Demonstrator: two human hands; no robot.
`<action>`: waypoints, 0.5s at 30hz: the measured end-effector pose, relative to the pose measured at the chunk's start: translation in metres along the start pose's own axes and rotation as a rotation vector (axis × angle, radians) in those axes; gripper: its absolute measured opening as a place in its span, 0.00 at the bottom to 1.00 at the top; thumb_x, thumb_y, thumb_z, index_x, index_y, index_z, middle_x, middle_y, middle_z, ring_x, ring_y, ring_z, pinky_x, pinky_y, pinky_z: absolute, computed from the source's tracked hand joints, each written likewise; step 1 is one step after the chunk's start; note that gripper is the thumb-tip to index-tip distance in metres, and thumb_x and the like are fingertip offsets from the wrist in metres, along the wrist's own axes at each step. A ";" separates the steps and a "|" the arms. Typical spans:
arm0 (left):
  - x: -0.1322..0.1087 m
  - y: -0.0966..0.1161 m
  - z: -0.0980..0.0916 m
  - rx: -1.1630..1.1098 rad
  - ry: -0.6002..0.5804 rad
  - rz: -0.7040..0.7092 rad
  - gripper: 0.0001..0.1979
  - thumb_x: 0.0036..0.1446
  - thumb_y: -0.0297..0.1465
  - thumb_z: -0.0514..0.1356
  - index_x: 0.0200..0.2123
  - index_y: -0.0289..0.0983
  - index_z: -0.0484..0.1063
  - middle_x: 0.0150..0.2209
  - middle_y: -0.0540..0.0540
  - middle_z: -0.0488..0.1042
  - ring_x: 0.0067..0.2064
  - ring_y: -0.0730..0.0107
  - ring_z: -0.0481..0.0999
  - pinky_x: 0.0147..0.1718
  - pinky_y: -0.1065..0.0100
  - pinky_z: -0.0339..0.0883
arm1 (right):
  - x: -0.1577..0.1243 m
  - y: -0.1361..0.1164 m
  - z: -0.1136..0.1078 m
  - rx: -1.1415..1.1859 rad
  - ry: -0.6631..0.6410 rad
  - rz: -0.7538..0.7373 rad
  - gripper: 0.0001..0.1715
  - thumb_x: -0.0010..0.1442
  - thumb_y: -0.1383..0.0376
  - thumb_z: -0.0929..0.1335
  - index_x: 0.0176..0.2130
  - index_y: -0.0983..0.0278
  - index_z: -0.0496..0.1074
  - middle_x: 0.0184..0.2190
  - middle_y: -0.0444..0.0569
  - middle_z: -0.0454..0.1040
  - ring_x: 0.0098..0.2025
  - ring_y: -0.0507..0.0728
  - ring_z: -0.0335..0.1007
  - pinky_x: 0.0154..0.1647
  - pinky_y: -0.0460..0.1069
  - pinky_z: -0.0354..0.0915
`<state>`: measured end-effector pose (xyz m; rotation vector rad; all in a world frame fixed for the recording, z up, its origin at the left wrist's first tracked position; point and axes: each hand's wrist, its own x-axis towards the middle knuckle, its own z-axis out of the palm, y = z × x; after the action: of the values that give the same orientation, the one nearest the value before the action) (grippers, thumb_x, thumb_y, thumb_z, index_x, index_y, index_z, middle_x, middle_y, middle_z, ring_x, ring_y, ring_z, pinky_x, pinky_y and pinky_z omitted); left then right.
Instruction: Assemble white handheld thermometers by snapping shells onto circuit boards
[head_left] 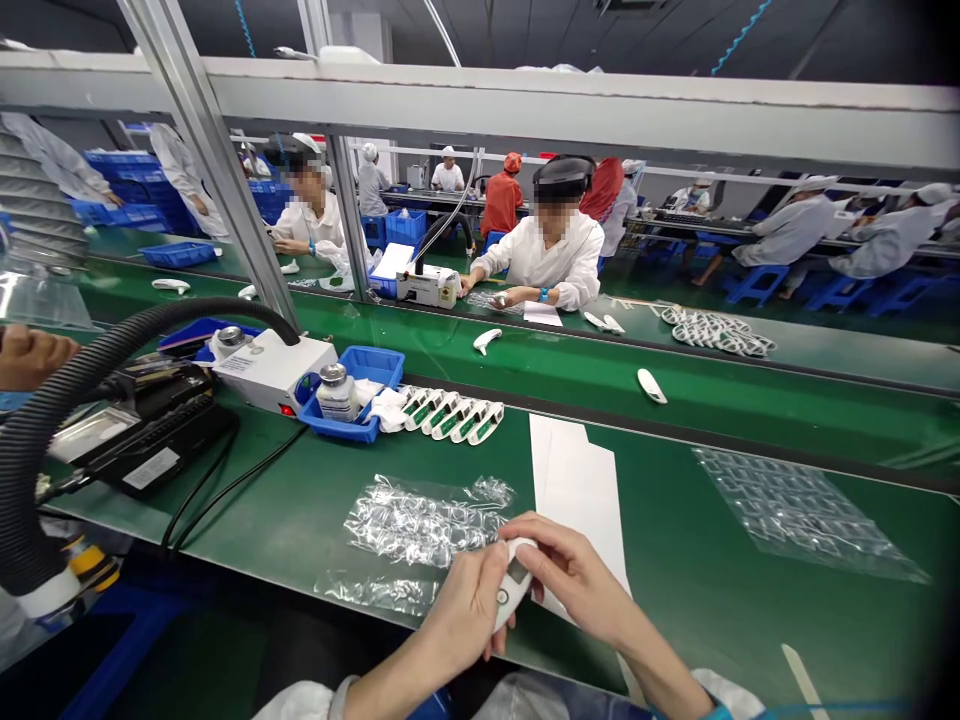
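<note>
1. Device (pixel 512 590): white, handheld, with a grey window near its top and a round button lower down. From the head view, it is held up over the near part of the green tabletop (pixel 697 590).
2. The left hand (pixel 474 595) grips the lower body of the device, thumb along one edge, fingertips showing beyond the other.
3. The right hand (pixel 566 565) pinches the top end, fingers curled over it and thumb beside the window.
4. Just beyond the left hand lies crinkled clear plastic (pixel 420 520). White paper (pixel 577 480) lies partly behind the right hand; a clear sheet (pixel 802 510) with rows of pockets lies well to the right.
5. Farther back, open white shells (pixel 454 415) with green insides stand in a row beside a blue tray (pixel 386 362) holding a jar (pixel 335 395) and white cloth.
6. Left of the tray are a white box (pixel 277 365) and a thick black hose (pixel 30 450).
7. Beyond runs a green belt (pixel 570 370) carrying scattered white parts (pixel 651 386). Across it, a co-worker (pixel 551 255) in white sits working.
</note>
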<state>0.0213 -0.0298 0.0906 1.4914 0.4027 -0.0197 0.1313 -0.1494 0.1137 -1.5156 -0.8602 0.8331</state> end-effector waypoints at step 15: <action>0.160 0.039 -0.055 1.030 0.287 0.298 0.12 0.59 0.21 0.53 0.46 0.30 0.67 0.45 0.39 0.70 0.50 0.59 0.71 0.50 0.56 0.65 | 0.195 0.055 -0.186 -0.215 0.723 -0.158 0.24 0.47 0.55 0.72 0.40 0.68 0.73 0.38 0.54 0.72 0.33 0.56 0.71 0.38 0.53 0.70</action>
<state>0.1667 0.0646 0.0830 2.5783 0.4142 0.2618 0.3914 -0.0711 0.0697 -1.7385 -0.5197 0.0433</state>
